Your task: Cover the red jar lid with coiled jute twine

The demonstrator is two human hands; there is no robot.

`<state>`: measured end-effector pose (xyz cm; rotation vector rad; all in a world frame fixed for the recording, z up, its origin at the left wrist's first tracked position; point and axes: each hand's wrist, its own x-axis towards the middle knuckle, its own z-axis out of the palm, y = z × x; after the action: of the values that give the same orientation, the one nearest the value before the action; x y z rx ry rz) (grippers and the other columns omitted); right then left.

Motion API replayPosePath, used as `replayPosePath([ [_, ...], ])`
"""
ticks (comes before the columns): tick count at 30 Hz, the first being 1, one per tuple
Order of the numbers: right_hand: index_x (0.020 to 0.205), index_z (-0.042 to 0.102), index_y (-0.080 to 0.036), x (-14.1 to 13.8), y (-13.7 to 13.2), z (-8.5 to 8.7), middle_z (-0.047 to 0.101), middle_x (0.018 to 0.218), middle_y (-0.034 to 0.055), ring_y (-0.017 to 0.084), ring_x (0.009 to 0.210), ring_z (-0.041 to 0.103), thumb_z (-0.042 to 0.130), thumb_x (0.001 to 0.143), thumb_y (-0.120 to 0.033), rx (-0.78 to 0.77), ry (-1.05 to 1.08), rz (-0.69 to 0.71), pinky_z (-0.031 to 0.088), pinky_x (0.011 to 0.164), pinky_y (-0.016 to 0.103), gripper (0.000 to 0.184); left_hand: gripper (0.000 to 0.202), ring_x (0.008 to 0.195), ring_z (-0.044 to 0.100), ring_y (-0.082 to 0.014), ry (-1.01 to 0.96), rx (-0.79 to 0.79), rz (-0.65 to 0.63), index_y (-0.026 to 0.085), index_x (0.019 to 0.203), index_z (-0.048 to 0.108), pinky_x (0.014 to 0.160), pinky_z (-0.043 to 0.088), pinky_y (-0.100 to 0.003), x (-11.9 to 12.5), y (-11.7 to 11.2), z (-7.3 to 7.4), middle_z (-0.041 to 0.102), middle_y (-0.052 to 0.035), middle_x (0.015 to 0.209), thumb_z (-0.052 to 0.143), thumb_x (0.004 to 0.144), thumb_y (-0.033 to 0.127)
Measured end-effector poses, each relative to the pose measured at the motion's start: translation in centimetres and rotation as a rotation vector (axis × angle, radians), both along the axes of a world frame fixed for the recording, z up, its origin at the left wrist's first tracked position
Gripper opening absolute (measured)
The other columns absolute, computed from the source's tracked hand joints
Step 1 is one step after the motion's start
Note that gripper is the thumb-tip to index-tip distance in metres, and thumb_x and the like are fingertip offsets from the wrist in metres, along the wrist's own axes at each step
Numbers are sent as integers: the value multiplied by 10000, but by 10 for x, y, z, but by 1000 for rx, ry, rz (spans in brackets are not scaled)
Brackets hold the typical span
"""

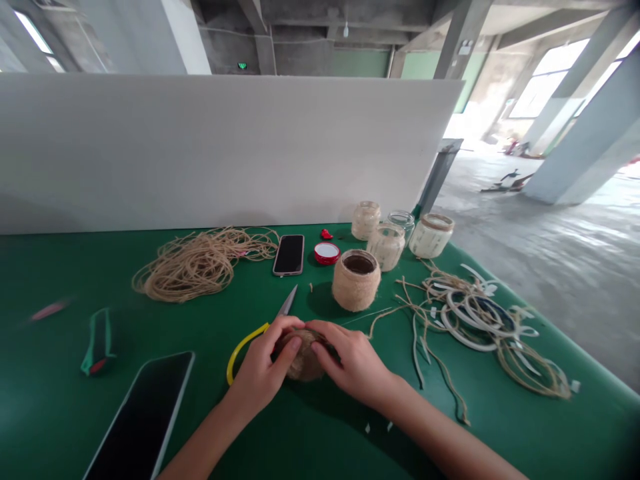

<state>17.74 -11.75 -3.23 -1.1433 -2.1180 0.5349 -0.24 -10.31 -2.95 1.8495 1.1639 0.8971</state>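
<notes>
My left hand [260,365] and my right hand [353,360] cup a round twine-wrapped object [304,360] low on the green table, and their fingers hide much of its top. A pair of scissors with a yellow handle [245,348] passes under my left hand, with its steel blade [287,302] pointing away from me. A twine-wrapped jar [356,283] stands just beyond my hands. Loose strands of twine [400,310] lie to the right of my right hand.
The green table [60,427] holds a black phone [289,255], a large dark screen [143,417], a green pouch [99,342], a twine coil [197,267], a red lid [327,253], several glass jars [386,241], and a tangle of white strips [475,317]. A white board [225,153] stands behind.
</notes>
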Motion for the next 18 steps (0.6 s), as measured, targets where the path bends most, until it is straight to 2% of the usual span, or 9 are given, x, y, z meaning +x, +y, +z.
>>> replayPosePath([
  [3,1174,455,-210,1,1,-1,616,1060,49,162,886,605,401,889,-239,3,23,-16,481,746,263,291,219,869,585,-192,38,-8,-13,244,1046,528,735,431,-252,1,0,1,622,-32,941,443,851,294],
  [7,1178,459,-216,2,1,-2,616,1045,52,160,864,608,396,895,-241,18,2,-8,481,749,263,291,188,802,574,-188,28,-25,-34,223,954,544,702,421,-258,5,-2,2,603,-28,857,400,868,308],
  [13,1108,508,-200,4,4,-2,606,948,53,147,800,592,371,899,-195,78,15,-19,469,682,245,250,174,710,536,-173,-9,-72,20,218,914,512,640,394,-254,4,-5,0,575,-9,787,384,868,326],
  [18,1026,531,-193,6,6,-1,588,950,51,142,796,571,384,867,-140,126,58,-59,452,683,244,223,176,741,540,-177,-26,-75,71,224,919,506,667,384,-262,1,-5,2,585,-14,826,379,872,336],
])
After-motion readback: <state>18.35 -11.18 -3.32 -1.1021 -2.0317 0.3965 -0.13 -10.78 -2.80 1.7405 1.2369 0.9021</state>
